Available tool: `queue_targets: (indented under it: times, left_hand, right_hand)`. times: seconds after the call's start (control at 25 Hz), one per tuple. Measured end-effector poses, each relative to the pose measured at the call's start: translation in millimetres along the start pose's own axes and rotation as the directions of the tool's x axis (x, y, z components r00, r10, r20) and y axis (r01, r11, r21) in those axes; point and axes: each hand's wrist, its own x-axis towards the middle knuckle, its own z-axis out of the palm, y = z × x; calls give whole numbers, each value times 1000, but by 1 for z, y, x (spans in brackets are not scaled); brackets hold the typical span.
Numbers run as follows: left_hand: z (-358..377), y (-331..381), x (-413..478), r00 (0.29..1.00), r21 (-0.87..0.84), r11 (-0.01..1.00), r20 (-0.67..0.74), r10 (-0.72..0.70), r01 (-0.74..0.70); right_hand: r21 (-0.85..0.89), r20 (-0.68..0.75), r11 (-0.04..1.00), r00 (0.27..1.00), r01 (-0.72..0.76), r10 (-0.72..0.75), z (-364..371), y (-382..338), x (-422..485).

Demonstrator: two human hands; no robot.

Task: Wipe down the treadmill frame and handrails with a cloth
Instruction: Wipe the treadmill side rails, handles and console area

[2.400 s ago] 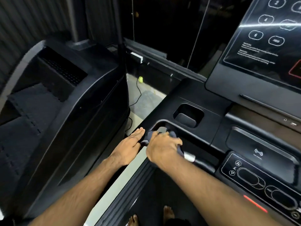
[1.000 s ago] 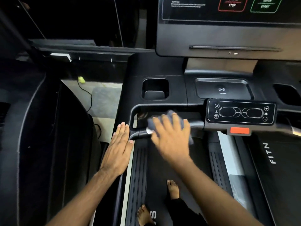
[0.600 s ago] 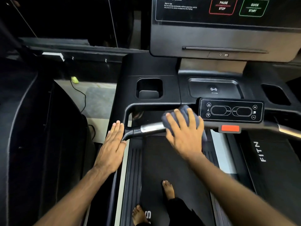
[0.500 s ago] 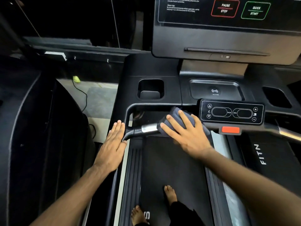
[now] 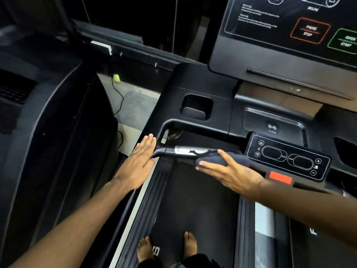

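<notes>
While pressing cloth (image 5: 218, 160) along handrail (image 5: 183, 150), fold over bar, keep pressure even, sweep toward bare metal left of right hand (image 5: 233, 174). Fingers (image 5: 208, 165) straight and splayed, flat on cloth, no grip. Control panel (image 5: 287, 157) just right of it. Left hand (image 5: 139, 165) flat, open-palmed, against frame (image 5: 164, 113) edge beyond rail's bend.

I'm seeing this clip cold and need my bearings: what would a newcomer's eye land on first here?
Mid-frame, the right hand presses a dark cloth onto the handrail, by its silvery section, while the left hand is flat beside the rail's left end. Top right, the console shows a red PAUSE STOP box and a green START box; a red tab sits under the small control panel.
</notes>
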Motion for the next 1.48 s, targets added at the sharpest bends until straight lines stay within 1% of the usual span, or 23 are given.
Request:
queue_targets:
  times: [0.16, 0.2, 0.28, 0.36, 0.44, 0.56, 0.64, 0.72, 0.8, 0.88, 0.92, 0.96, 1.0, 1.04, 1.08, 1.12, 1.16, 1.2, 1.24, 1.28, 1.4, 1.44, 1.48]
  left_hand:
    - [-1, 0, -3, 1000, -32, 999, -3, -12, 12]
    - [-2, 0, -3, 1000, -40, 999, 3, -10, 10]
    - [-3, 0, -4, 1000, -52, 999, 11, 0, 1]
    - [-3, 0, -5, 1000, -73, 997, -3, -5, 5]
    - [-3, 0, -6, 1000, -86, 996, 0, -2, 2]
    - [-5, -2, -7, 1000, -99, 995, 19, 0, 2]
    - [-4, -3, -7, 1000, -91, 996, 7, 1, 0]
    - [-3, -3, -7, 1000, -89, 996, -2, 3, -4]
    - [-4, -4, -6, 1000, -95, 995, -2, 8, -8]
    - [-4, -3, -7, 1000, -81, 997, 15, 12, -11]
    - [-4, -3, -8, 1000, -72, 997, 8, 8, -7]
    - [-3, -1, -8, 1000, -63, 998, 2, 3, -3]
    - [-3, 0, -8, 1000, -55, 998, 1, 3, -3]
    - [-4, 2, -8, 1000, -50, 999, -1, 4, -4]
    - [-4, 2, -8, 1000, -43, 999, -2, 1, -1]
    - [-6, 4, -8, 1000, -33, 999, 3, -5, 5]
    - [-7, 5, -8, 1000, -24, 1000, 8, -11, 12]
    - [-8, 6, -7, 1000, -21, 1000, 5, -17, 17]
    - [-9, 8, -6, 1000, -20, 1000, -3, -24, 23]
    - [-9, 10, -6, 1000, -17, 999, -7, -29, 29]
    - [-7, 12, -7, 1000, -11, 1000, -10, -28, 28]
    - [-7, 12, -7, 1000, -7, 1000, -11, -22, 22]
    - [-7, 12, -6, 1000, -5, 1000, -11, -18, 18]
  right_hand:
    - [-63, 7, 998, 1000, -10, 10, -16, 0, 34]
    - [-34, -12, 999, 1000, -28, 28, -19, 1, 38]
    - [41, -30, 999, 1000, -2, 4, -13, 4, 28]
    - [32, -49, 999, 999, -6, 8, -16, 8, 26]
    - [24, -38, 1000, 999, -3, 4, -32, 12, 49]
    - [132, -62, 991, 998, 17, -9, -37, 19, 61]
    - [113, -72, 993, 997, 36, -28, -34, 22, 55]
    - [94, -78, 994, 996, 53, -46, -47, 25, 75]
    - [191, -92, 981, 996, 38, -21, -57, 28, 94]
    - [340, -167, 941, 984, 4, 56, -42, 28, 80]
    - [394, -167, 919, 983, 0, 72, -32, 26, 68]
    - [466, -150, 885, 982, -30, 112, -30, 27, 58]
    - [563, -124, 821, 972, -98, 201, -30, 29, 57]
    - [706, -48, 682, 947, -192, 317, -37, 39, 64]
    - [829, 71, 486, 914, -277, 400, -45, 54, 76]
    - [898, 201, 294, 898, -329, 390, -47, 73, 88]
    - [938, 279, 115, 909, -327, 309, -46, 90, 98]
    - [953, 300, -20, 933, -302, 199, -44, 107, 108]
    - [949, 302, -129, 947, -288, 111, -43, 120, 117]
    - [939, 302, -190, 952, -287, 54, -46, 128, 124]
    - [938, 287, -199, 958, -284, -15, -40, 127, 118]
    - [924, 312, -218, 949, -316, -54, -32, 125, 106]
    - [886, 359, -284, 930, -367, -83, -20, 123, 93]
